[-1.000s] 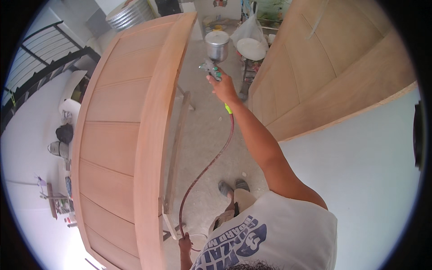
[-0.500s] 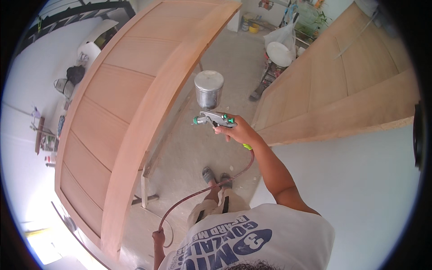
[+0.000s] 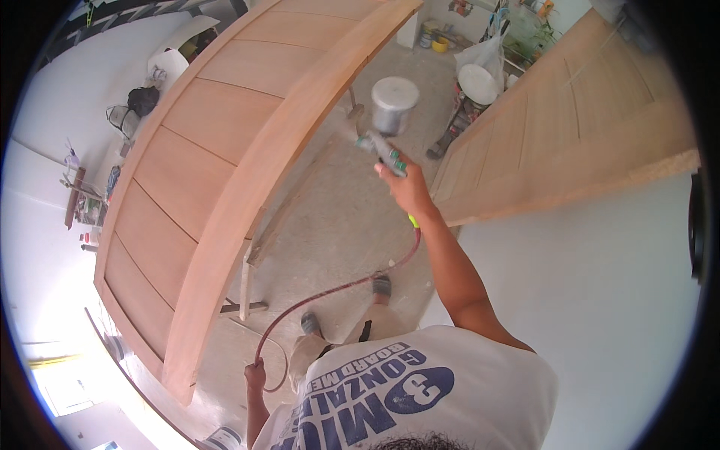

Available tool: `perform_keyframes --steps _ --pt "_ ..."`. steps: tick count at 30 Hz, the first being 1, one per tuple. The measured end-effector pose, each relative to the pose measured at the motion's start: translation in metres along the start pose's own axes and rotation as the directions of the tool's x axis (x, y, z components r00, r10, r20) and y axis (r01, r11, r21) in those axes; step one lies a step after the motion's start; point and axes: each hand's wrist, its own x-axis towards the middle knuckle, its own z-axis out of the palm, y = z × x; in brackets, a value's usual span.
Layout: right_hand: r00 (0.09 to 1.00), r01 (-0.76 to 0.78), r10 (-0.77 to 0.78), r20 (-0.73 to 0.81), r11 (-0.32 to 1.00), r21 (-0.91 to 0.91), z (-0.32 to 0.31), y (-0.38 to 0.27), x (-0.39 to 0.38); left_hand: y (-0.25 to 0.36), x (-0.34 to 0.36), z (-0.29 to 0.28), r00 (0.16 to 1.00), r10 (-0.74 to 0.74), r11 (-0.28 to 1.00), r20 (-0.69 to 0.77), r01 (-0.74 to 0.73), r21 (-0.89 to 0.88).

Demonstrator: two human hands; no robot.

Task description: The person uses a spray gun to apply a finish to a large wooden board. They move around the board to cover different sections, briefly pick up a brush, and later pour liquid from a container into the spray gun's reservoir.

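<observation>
My right hand (image 3: pixel 409 187) is wrapped round the grip of a silver spray gun (image 3: pixel 387 153) with green fittings. On top of the gun sits a round metal paint cup (image 3: pixel 394 106), slightly blurred. The nozzle points left toward the edge of a large wooden panelled door (image 3: pixel 289 96), apart from it, and a faint haze hangs before it. From the gun's lower end, past a yellow-green fitting, a dark red air hose (image 3: pixel 324 295) curves down to the left. My left hand (image 3: pixel 255 373) is closed round that hose, low beside my body.
The door rests on a wooden stand (image 3: pixel 245 289). Another wooden panel (image 3: pixel 555 142) leans along the right, by a white wall (image 3: pixel 570 300). At the back are a white bag (image 3: pixel 487 56), a yellow tub (image 3: pixel 440 46) and clutter. My slippered feet (image 3: pixel 382 285) stand on the concrete floor.
My right hand has moved the spray gun farther away and slightly right, turning it. My feet have stepped apart. My left hand has shifted a little left and upward with the hose.
</observation>
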Motion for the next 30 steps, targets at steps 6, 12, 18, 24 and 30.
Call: perform_keyframes --steps 6,12,18,24,30 --pt "0.951 -0.109 0.100 0.293 0.994 0.014 0.049 -0.041 -0.125 -0.090 0.050 -0.019 0.996 0.027 0.997 0.090 -0.034 0.074" --pt "0.938 -0.139 0.075 0.340 0.976 0.168 0.107 -0.043 -0.205 -0.184 0.083 -0.054 0.973 0.107 0.976 0.205 -0.142 0.168" --pt "0.987 -0.070 0.069 -0.145 0.998 -0.001 0.169 -0.055 -0.178 -0.234 0.088 -0.108 0.968 0.101 0.977 0.229 -0.140 0.161" --pt "0.889 0.088 -0.066 -0.453 0.996 0.029 0.196 -0.052 -0.177 -0.264 0.084 -0.145 0.936 -0.127 0.991 0.328 0.130 0.011" --pt "0.992 -0.103 0.103 -0.079 0.995 0.007 0.215 -0.053 -0.278 -0.303 0.110 -0.148 0.959 -0.016 0.996 0.282 -0.009 0.086"
